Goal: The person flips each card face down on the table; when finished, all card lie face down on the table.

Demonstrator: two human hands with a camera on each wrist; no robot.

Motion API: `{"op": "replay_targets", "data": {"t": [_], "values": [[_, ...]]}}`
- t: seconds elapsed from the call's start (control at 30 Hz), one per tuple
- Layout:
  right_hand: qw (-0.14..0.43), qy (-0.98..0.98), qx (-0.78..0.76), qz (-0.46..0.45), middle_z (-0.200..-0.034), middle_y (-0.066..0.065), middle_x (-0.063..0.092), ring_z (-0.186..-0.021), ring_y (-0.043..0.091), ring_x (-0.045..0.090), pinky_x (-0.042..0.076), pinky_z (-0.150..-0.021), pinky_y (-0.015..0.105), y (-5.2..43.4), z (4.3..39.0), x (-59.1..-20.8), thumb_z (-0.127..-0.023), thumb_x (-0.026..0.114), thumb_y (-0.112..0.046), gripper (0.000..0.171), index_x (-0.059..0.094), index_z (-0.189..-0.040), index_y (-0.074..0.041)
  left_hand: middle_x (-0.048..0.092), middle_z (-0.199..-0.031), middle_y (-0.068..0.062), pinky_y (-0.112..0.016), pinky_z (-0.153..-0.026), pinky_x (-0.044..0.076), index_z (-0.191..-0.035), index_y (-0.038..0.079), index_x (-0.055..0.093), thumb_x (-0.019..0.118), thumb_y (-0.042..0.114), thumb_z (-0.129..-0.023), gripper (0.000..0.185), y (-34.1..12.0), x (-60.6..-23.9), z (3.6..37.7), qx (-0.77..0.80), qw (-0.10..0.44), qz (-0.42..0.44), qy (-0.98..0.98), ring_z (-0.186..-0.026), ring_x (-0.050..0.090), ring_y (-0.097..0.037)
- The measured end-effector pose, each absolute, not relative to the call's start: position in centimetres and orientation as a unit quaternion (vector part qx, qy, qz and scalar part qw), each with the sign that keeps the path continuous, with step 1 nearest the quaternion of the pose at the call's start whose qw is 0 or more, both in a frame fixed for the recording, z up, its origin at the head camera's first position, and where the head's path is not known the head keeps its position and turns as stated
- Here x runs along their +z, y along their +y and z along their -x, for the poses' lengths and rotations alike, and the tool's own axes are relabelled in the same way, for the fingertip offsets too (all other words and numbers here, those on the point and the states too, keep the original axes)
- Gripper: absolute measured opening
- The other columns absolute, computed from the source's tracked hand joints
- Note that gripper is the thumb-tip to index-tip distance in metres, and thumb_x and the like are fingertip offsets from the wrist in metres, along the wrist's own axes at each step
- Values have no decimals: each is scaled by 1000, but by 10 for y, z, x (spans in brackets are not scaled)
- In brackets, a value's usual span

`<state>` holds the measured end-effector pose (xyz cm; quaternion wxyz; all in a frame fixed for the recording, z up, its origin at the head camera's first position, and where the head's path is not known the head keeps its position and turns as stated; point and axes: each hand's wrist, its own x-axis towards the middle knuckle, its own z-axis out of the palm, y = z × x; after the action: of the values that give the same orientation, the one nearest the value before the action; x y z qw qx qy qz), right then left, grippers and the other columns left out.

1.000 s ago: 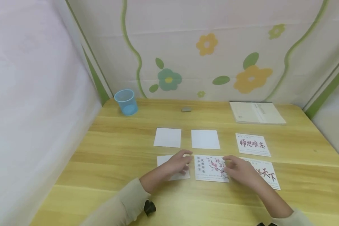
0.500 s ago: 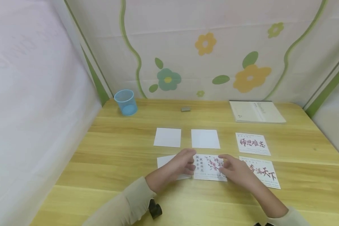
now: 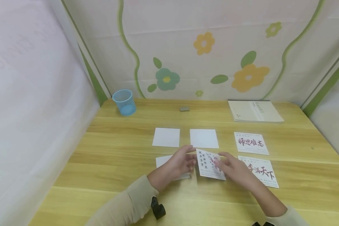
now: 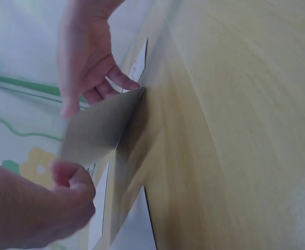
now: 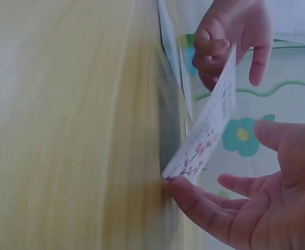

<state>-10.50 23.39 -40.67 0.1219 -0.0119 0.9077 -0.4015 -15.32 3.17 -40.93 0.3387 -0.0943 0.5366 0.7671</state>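
Observation:
A white card (image 3: pixel 207 168) with pink blossoms and Chinese characters is tilted, its left side raised off the table. At that raised edge my left hand (image 3: pixel 178 163) pinches it with the fingertips. My right hand (image 3: pixel 235 169) is at the card's other side with fingers spread; in the right wrist view a finger touches the low corner while the thumb stands apart. From the left wrist view I see the card's plain grey underside (image 4: pixel 97 127). Part of a blank white card (image 3: pixel 164 160) shows beneath my left forearm. Under my right hand lies a card with red calligraphy (image 3: pixel 261 172), partly covered.
Two blank white cards (image 3: pixel 166 137) lie in a row further back. Another calligraphy card (image 3: pixel 251 143) is at the right. Along the table's back stand or lie a blue cup (image 3: pixel 125 103), a small grey block (image 3: pixel 184 109) and a notebook (image 3: pixel 255 111), before a flowered curtain.
The blossom card lay flat on the table a second ago; its left side is now lifted and tilted. Both hands have closed in toward the card from either side.

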Motion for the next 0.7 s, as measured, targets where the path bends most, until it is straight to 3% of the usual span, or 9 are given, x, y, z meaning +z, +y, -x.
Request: {"op": "replay_targets", "data": {"t": [0.23,0.37,0.47,0.7], "values": [[175,814,-553,-20,-103,17,53,-83,26,55,48,-66,38,223,107,-396,-88,37,-45,52,40,-124,-7,53,-102,-8,-29,-59,43,-113,11,53,42,42,-85,44,44,-408,142,723,363,-24,588,-78,51,-19],[144,816,-560,-3,-95,15,56,-81,24,54,46,-67,34,222,107,-390,-89,38,-40,50,44,-118,-1,52,-98,-6,-30,-51,43,-104,16,59,49,44,-81,38,48,-411,136,683,350,-39,640,-75,52,-21],[109,828,-550,-3,-97,15,57,-80,21,54,46,-67,30,224,107,-391,-89,44,-34,47,45,-118,3,50,-91,-6,-28,-46,41,-98,12,59,50,43,-81,36,47,-415,135,660,337,-43,670,-69,49,-20],[77,855,-512,-38,-102,19,57,-80,19,58,48,-66,26,223,111,-405,-87,48,-23,41,47,-116,6,47,-87,-6,-25,-48,41,-106,8,54,49,40,-83,40,34,-418,135,626,311,-11,715,-69,47,-19]]}}
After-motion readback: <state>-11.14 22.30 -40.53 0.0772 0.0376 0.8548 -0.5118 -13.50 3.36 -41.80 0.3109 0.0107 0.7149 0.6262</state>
